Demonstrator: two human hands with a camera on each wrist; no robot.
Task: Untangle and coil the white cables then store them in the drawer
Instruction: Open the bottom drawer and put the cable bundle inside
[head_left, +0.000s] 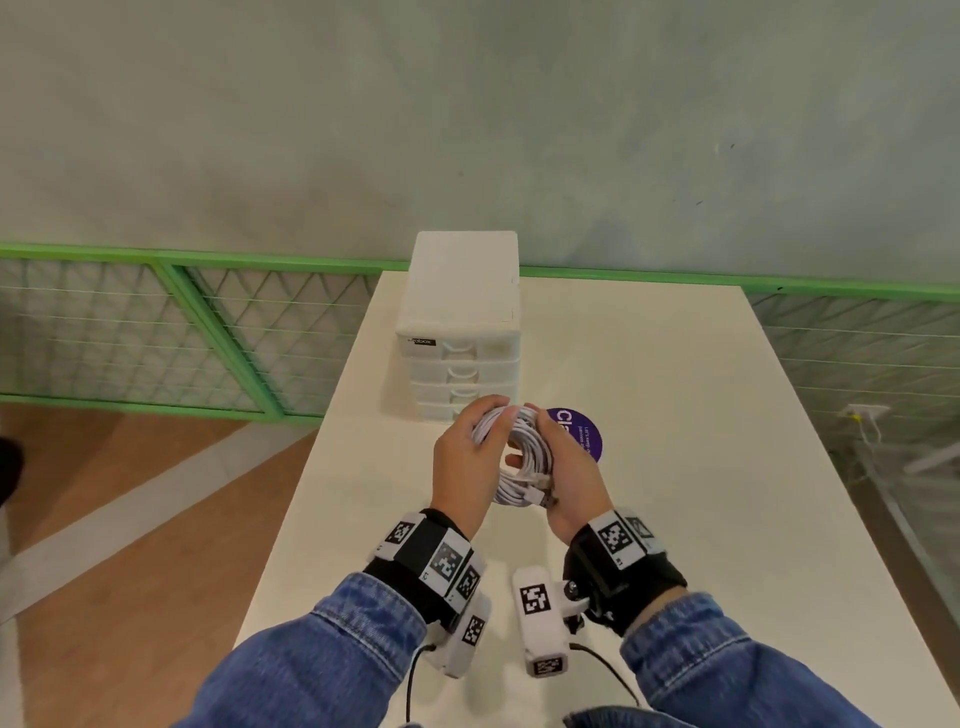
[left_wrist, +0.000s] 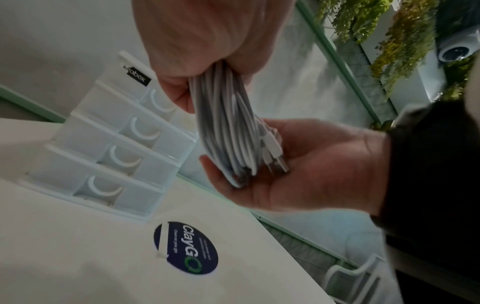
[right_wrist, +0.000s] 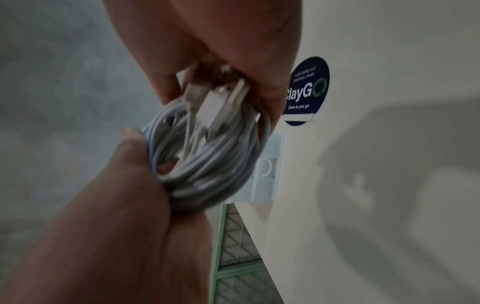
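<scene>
A coil of white cables hangs in the air above the table, held between both hands. My left hand grips its far left part, fingers curled over the strands. My right hand cups the near right part, with the USB plugs lying in its palm. In the right wrist view the coil and its plugs sit between thumb and fingers. The white drawer unit stands just beyond the hands, with all of its drawers closed.
A round purple sticker lies on the white table right of the hands; a short white strip lies across it. A green wire fence runs behind the table, with wooden floor at the left.
</scene>
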